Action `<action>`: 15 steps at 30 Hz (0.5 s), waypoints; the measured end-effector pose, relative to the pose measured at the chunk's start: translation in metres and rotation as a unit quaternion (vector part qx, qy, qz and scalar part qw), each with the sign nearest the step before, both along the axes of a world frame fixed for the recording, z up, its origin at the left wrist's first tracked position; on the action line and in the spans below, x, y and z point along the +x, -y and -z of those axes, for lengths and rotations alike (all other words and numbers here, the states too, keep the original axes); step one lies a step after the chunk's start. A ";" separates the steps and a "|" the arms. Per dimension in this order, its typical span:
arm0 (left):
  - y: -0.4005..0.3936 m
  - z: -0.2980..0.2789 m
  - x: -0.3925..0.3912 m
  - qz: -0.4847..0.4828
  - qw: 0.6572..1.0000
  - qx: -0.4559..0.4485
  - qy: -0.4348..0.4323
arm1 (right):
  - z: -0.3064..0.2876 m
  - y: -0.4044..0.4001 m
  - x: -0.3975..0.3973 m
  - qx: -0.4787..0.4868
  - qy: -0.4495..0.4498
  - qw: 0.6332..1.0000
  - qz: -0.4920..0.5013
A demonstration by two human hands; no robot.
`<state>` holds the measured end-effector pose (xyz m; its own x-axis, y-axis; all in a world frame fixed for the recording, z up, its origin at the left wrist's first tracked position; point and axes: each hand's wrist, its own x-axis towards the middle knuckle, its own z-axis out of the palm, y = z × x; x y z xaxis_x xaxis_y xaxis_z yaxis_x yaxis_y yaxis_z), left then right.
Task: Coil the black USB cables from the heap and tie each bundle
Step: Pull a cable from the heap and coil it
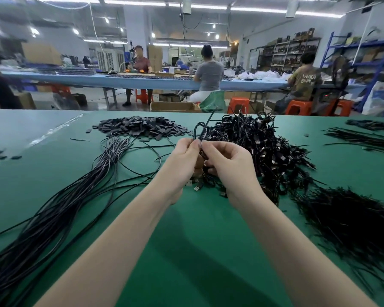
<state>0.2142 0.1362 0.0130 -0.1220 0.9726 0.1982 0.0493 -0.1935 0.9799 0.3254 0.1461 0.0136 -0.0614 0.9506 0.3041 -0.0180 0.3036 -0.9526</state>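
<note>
My left hand [182, 160] and my right hand [227, 161] meet over the green table [197, 240], both pinching a coiled black USB cable [200, 131] whose loop sticks up above my fingertips. Its plug ends [196, 187] hang below my hands. A thin black tie end [211, 117] points up from the loop. A long heap of loose black cables [60, 209] stretches along the left. A pile of coiled, tied bundles [264, 147] lies just behind and right of my hands.
A mound of small dark flat pieces [140, 128] sits at the back centre. Black twist ties [350, 222] lie heaped at the right, more strands [364, 138] at far right. Beyond the table, people sit at a blue workbench [98, 79] among orange stools.
</note>
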 end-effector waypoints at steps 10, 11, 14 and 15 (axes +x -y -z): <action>-0.005 0.007 0.002 0.026 0.998 0.023 -0.057 | -0.003 -0.008 0.022 -0.130 -0.031 0.987 -0.089; -0.005 0.007 0.003 0.022 0.998 0.027 -0.060 | -0.003 -0.008 0.023 -0.135 -0.027 0.986 -0.099; -0.005 0.006 0.002 0.016 0.997 0.030 -0.070 | -0.003 -0.007 0.023 -0.122 -0.015 0.988 -0.093; -0.004 0.006 0.002 0.019 0.997 0.034 -0.073 | -0.003 -0.007 0.023 -0.110 -0.013 0.990 -0.083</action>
<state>0.2163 0.1403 0.0072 -0.0515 0.9598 0.2758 0.1816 -0.2626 0.9477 0.3480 0.1528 0.0165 -0.2176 0.9715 0.0939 -0.0754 0.0792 -0.9940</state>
